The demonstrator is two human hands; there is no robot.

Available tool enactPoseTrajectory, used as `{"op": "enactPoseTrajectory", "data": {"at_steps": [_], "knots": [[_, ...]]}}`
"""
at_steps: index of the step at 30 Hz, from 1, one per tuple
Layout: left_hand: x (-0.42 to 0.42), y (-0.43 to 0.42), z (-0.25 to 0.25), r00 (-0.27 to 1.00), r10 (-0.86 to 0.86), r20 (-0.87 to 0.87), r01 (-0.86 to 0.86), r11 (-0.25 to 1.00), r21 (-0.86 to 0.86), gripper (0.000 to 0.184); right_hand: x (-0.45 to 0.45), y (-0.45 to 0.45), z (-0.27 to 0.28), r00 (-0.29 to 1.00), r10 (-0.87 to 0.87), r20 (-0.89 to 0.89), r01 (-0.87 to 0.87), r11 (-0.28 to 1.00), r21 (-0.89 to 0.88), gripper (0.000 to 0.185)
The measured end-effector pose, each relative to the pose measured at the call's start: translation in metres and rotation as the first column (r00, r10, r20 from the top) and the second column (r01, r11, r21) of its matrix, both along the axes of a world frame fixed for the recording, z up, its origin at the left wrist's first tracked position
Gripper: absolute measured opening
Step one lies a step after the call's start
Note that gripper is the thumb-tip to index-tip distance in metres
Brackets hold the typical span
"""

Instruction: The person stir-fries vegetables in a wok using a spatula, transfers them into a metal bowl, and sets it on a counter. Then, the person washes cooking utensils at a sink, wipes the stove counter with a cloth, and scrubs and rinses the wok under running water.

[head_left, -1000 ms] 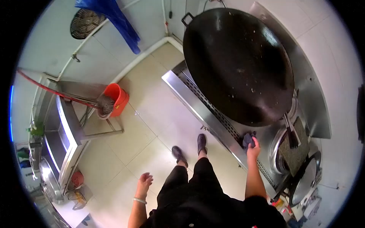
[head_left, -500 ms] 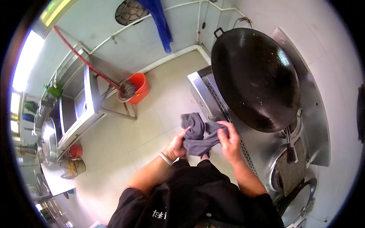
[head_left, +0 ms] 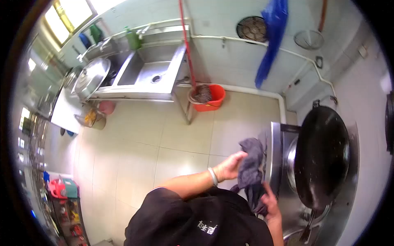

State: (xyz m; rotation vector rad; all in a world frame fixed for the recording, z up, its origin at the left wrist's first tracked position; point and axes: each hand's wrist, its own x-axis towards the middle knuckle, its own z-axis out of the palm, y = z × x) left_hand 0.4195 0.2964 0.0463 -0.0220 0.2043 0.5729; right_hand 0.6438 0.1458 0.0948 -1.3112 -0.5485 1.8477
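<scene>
Left hand (head_left: 229,167) and right hand (head_left: 271,205) on grey cloth (head_left: 251,166), long axis running roughly away from the body.
L to R: sink (head_left: 143,91) and red bucket (head_left: 213,104) with mop (head_left: 203,95), well clear; left hand gripping the cloth's left edge near the far end; cloth bunched, between the hands; right hand against the near end, fingers partly spread, can't tell if it's pinching; stove (head_left: 276,153) edge just beside, nearer right hand; wok (head_left: 322,158) beyond, tilted, blocks that side.
</scene>
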Motion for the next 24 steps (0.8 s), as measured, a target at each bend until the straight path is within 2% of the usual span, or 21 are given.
{"op": "enactPoseTrajectory", "data": {"at_steps": [1,3,5,6,7,8,10,11,12,13,15,16,17,18,19,21,23,24], "knots": [[-0.003,0.0,0.024,0.997,-0.031,-0.076,0.033,0.999,0.028,0.037,0.004,-0.014,-0.033,0.997,0.068,0.029,-0.068,0.998,-0.014,0.089],[-0.001,0.002,0.017,0.961,0.035,-0.274,-0.002,0.993,0.121,0.032,-0.003,-0.003,-0.01,0.961,0.273,0.039,-0.273,0.962,0.002,0.081],[-0.006,0.01,0.005,0.953,0.037,-0.3,-0.005,0.994,0.108,0.031,0.003,0.007,-0.006,0.96,0.273,0.057,-0.275,0.961,0.038,0.076],[-0.017,0.017,0.008,0.946,0.022,-0.322,-0.007,0.999,0.046,0.023,0.006,0.007,0.002,0.965,0.25,0.078,-0.255,0.964,0.068,0.07],[-0.026,0.024,0.012,0.941,-0.019,-0.338,0.015,1.0,-0.014,0.015,-0.005,0.013,0.025,0.986,0.154,0.06,-0.16,0.98,0.115,0.066],[-0.028,0.026,0.017,0.943,-0.116,-0.312,0.118,0.993,-0.015,0.015,0.002,0.011,0.031,0.997,0.066,0.031,-0.07,0.989,0.132,0.067],[-0.039,0.046,0.019,0.919,0.105,-0.38,-0.106,0.994,0.018,0.023,0.024,-0.011,0.02,0.982,-0.188,0.012,0.184,0.971,0.149,0.07],[-0.043,0.056,0.003,0.924,0.139,-0.356,-0.124,0.99,0.064,0.028,0.032,-0.026,0.016,0.944,-0.331,0.011,0.325,0.933,0.154,0.071],[-0.047,0.065,-0.02,0.951,0.151,-0.268,-0.142,0.988,0.054,0.03,0.038,-0.037,0.017,0.889,-0.455,-0.053,0.455,0.867,0.201,0.072],[-0.046,0.076,-0.018,0.925,0.157,-0.346,-0.148,0.988,0.055,0.031,0.048,-0.047,0.014,0.819,-0.566,-0.094,0.57,0.784,0.247,0.07],[-0.039,0.102,-0.023,0.901,0.131,-0.413,-0.109,0.991,0.076,0.032,0.065,-0.055,0.044,0.619,-0.782,-0.076,0.754,0.564,0.335,0.063],[-0.034,0.119,-0.023,0.878,0.075,-0.472,-0.04,0.996,0.084,0.033,0.085,-0.067,0.042,0.51,-0.858,-0.057,0.809,0.456,0.371,0.059],[-0.03,0.142,-0.044,0.86,0.054,-0.507,-0.002,0.995,0.103,0.033,0.113,-0.083,0.037,0.404,-0.914,-0.044,0.843,0.353,0.405,0.055],[-0.016,0.158,-0.04,0.832,0.066,-0.55,0.007,0.991,0.13,0.033,0.144,-0.1,0.029,0.248,-0.964,0.1,0.875,0.267,0.405,0.054],[0.001,0.172,-0.033,0.801,0.088,-0.593,0.01,0.987,0.16,0.032,0.177,-0.12,0.021,0.092,-0.967,0.238,0.893,0.185,0.411,0.052],[0.032,0.22,-0.045,0.79,0.085,-0.608,0.055,0.977,0.208,0.03,0.237,-0.15,0.009,0.052,-0.984,0.171,0.866,0.13,0.484,0.053],[0.08,0.265,-0.032,0.751,0.061,-0.658,0.097,0.975,0.201,0.026,0.286,-0.166,0.01,-0.178,-0.947,0.268,0.918,-0.062,0.393,0.053],[0.108,0.285,-0.025,0.74,0.06,-0.67,0.13,0.965,0.229,0.025,0.316,-0.178,-0.004,-0.261,-0.94,0.22,0.909,-0.163,0.383,0.054]]}}
